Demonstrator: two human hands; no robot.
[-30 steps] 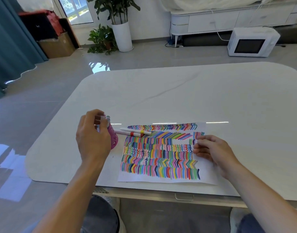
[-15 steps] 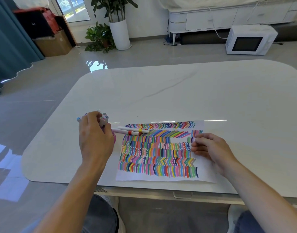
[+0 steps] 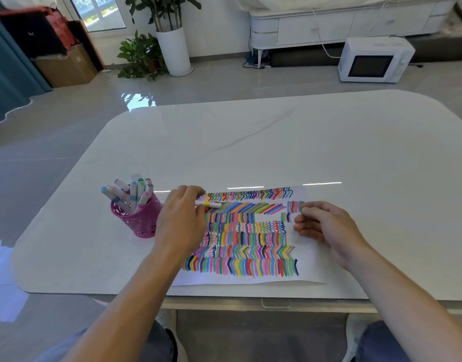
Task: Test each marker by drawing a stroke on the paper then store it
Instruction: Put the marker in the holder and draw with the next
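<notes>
Left hand (image 3: 181, 220) reaching over yellow-banded marker (image 3: 210, 204) at fingertips, grip not visible. Right hand (image 3: 326, 228), fingers curled, pressing paper (image 3: 311, 259). Cup (image 3: 139, 218) left of left hand. Next, probably: pinching marker, uncapping.

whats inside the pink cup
The pink cup holds a bunch of capped markers, standing and leaning, their upper ends sticking out. Its wall hides their lower ends and the bottom.
</notes>
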